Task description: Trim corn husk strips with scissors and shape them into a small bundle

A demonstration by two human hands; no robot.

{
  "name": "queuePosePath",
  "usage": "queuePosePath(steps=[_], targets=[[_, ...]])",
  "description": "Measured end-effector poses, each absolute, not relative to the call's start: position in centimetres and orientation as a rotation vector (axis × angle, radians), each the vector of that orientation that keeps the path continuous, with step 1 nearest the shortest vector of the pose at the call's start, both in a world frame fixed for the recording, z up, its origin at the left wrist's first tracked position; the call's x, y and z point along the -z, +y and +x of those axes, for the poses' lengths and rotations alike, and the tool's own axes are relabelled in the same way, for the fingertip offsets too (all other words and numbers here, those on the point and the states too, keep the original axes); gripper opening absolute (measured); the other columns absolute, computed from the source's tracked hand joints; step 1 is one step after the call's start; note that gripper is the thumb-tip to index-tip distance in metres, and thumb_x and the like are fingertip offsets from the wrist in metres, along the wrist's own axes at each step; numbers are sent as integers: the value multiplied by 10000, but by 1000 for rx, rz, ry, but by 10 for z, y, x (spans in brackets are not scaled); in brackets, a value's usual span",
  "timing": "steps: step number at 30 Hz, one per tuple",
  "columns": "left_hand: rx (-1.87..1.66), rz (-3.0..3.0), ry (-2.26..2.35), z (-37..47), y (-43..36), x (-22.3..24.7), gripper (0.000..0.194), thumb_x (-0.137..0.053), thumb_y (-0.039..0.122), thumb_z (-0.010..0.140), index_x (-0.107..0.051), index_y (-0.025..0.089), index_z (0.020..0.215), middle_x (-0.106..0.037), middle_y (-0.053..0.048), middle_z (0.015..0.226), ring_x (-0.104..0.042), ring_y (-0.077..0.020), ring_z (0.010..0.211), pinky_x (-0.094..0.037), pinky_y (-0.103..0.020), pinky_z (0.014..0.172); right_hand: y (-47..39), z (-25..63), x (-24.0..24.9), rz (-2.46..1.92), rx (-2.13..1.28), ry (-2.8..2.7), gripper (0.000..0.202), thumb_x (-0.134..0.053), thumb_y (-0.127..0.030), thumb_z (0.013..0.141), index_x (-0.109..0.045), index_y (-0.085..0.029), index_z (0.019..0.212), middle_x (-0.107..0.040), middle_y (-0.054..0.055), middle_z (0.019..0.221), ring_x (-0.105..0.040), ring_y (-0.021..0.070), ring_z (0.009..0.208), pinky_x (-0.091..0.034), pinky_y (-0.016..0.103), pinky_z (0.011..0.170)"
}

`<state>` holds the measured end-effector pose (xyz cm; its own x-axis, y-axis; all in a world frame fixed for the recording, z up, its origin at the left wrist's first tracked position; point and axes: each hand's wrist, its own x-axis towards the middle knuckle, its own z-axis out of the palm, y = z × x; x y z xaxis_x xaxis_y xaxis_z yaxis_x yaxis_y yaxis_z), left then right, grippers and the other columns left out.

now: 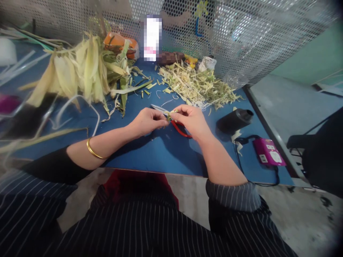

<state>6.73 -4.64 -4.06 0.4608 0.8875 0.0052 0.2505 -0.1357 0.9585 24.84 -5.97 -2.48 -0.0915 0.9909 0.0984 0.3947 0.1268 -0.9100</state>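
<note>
My left hand [150, 121] and my right hand [191, 121] meet over the middle of the blue table. Their fingertips pinch a small piece of yellow-green corn husk [169, 116] between them. Scissors [182, 131] with a red handle lie beneath the hands, the silver blades showing past my left fingers. Whether any finger touches the scissors cannot be made out. Just beyond the hands is a heap of shredded husk [193, 85], with short white thread ends and husk bits nearby.
Large dried corn husks [89, 71] are bunched at the left, near an orange packet [122, 44]. On the right stand a black bottle-shaped object [234, 121] and a purple power socket [269, 152] with a black cable. Perforated metal mesh [241, 35] borders the back.
</note>
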Motion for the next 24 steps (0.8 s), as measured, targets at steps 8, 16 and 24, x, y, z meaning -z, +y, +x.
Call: queuePosePath(steps=[8,16,24], targets=[[-890,1441,1080,64,-40,39,340,-672,445,742,-717,162,924,-666,-63,776,-563,-95,595,-467,-237,600,-24,289,34,-1255,-978,-955,262,-666,-395,724,-516,-196,642,-540,-26,623,-495,86,518,-398,233,513],[-810,1600,1060,63,-39,45,233,-654,311,747,-724,160,909,-658,-45,694,-569,-110,583,-469,-251,578,-34,290,25,-1569,-879,-1570,277,-598,-463,756,-580,-194,820,-653,47,778,-603,154,679,-459,293,635],[-848,1827,1321,40,-14,39,203,-588,286,760,-731,163,836,-687,-55,680,-617,-140,578,-477,-269,594,-67,272,15,-2026,73,-2542,339,-547,-194,702,-507,-155,1036,-598,126,1012,-585,240,856,-371,300,607]])
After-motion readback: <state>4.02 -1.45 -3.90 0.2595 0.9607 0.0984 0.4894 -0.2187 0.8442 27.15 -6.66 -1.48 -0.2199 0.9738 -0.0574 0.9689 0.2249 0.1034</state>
